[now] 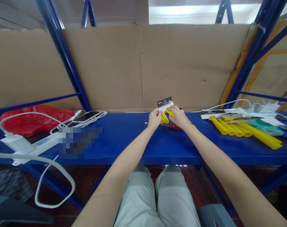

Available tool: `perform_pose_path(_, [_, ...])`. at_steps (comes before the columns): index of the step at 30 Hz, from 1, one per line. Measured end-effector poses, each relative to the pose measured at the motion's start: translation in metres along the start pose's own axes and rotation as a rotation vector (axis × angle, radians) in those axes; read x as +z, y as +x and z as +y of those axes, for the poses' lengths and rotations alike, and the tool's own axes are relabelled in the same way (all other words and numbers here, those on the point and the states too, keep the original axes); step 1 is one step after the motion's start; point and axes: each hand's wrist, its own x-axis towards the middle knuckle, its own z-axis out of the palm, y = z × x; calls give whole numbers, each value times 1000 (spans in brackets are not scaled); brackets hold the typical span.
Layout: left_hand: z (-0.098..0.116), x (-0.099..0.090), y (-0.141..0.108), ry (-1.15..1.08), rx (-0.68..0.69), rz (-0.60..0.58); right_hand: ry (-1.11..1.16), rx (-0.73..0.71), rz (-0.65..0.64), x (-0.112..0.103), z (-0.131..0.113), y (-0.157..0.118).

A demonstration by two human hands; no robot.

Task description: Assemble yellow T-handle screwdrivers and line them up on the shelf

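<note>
A small black-and-white card (165, 103) is held up between my two hands over the blue shelf (124, 135). My left hand (155, 117) is closed on the card's lower left edge. My right hand (176, 115) pinches a small yellow piece (169, 112) against the card's lower right part. Just beneath the hands lie short yellow tubes (164, 119), partly covered by the fingers. Something red (174, 126) lies on the shelf under my right hand, mostly hidden.
Several yellow tubes (228, 127) lie at the right beside papers and white cables. A red plastic bag (37, 118), a phone (86, 116) and a white power strip (43, 144) are at the left. Cardboard (105, 69) stands behind, between blue posts.
</note>
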Motion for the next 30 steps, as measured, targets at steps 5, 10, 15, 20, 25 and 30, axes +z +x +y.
perform_pose_path(5, [1, -11, 8, -114, -21, 163, -28, 216, -87, -11, 0, -2])
perform_pose_path(10, [-5, -21, 15, -107, -65, 240, -114, 391, -211, -24, -4, -2])
perform_pose_path(15, [-4, -24, 17, -134, -88, 240, -132, 347, -204, -25, -10, -2])
perform_pose_path(20, [0, -20, 13, -154, -147, 131, -155, 319, -183, -20, -20, -1])
perform_pose_path(25, [3, -13, 9, -281, -262, 57, -141, 299, -169, -12, -31, -3])
perform_pose_path(30, [8, -12, 7, -427, -307, 68, 73, 350, -89, -8, -29, -3])
